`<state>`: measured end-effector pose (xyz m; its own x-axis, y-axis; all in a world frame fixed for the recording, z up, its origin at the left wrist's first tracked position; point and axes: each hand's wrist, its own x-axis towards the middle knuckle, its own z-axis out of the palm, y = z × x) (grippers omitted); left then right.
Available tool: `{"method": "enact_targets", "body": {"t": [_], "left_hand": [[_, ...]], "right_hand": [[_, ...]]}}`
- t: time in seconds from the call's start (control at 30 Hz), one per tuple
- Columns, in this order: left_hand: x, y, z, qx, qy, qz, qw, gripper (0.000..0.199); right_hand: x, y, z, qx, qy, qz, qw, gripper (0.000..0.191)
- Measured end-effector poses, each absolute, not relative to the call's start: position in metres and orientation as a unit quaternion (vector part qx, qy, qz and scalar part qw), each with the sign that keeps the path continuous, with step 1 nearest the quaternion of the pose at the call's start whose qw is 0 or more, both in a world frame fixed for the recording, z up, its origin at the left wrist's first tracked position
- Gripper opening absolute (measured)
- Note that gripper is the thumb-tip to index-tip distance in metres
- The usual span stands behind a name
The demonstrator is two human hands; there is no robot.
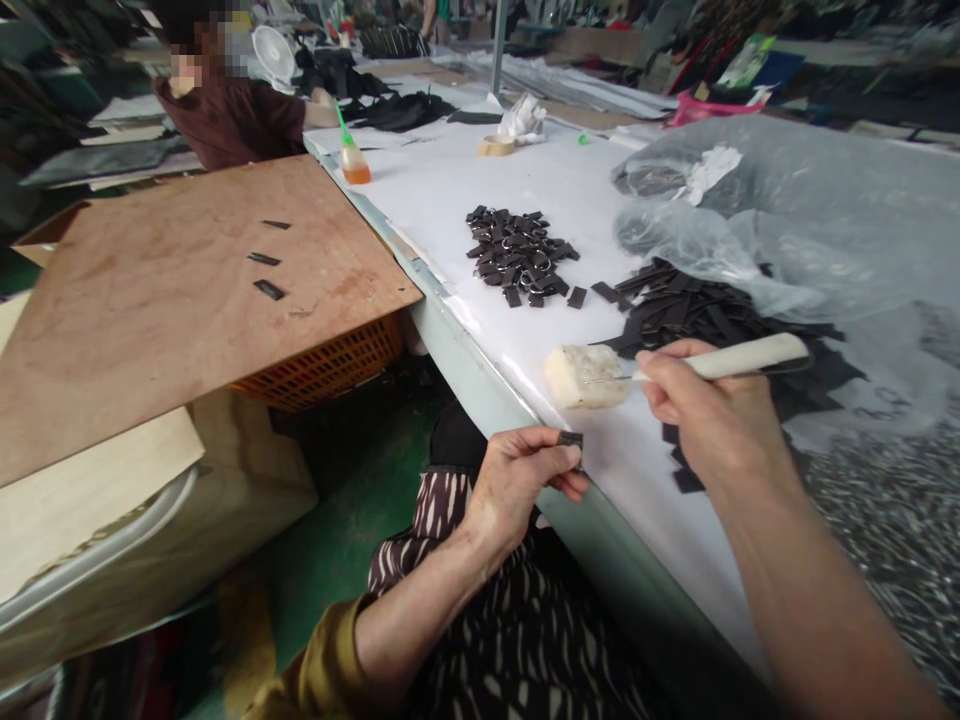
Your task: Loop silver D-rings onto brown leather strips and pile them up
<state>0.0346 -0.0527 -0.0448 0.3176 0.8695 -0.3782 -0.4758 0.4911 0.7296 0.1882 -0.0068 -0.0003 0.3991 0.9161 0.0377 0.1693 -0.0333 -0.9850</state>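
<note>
My right hand [709,410] grips a white-handled awl [750,356]. Its thin metal tip is at a cream sponge block [581,377] on the table; whether it pierces or only touches the block, I cannot tell. At the table's near edge my left hand [517,475] pinches a small black tab [571,440] between thumb and fingers. Beyond the block lies a heap of black tabs with metal rings [521,255]. Flat black strips [697,310] are piled behind my right hand, partly covered by it and by clear plastic.
Many metal rings [892,520] spread at the right. Clear plastic bags [795,210] lie behind the strips. A bottle of orange liquid [354,160] stands at the table's left edge. Left is a wooden board [187,290] with three dark pieces, above an orange crate [322,365]. A co-worker [232,115] sits beyond.
</note>
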Motion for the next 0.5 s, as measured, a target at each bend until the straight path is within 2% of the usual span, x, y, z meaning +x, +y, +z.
{"method": "enact_targets", "body": {"t": [0.27,0.5], "left_hand": [[0.034,-0.064,-0.039,0.265,0.357,0.439,0.78,0.015],[0.039,-0.075,-0.032,0.27,0.33,0.449,0.785,0.014]], "right_hand": [[0.199,-0.05,0.007,-0.565,-0.361,0.469,0.575,0.023],[0.2,-0.08,-0.002,-0.532,-0.329,0.517,0.584,0.024]]}}
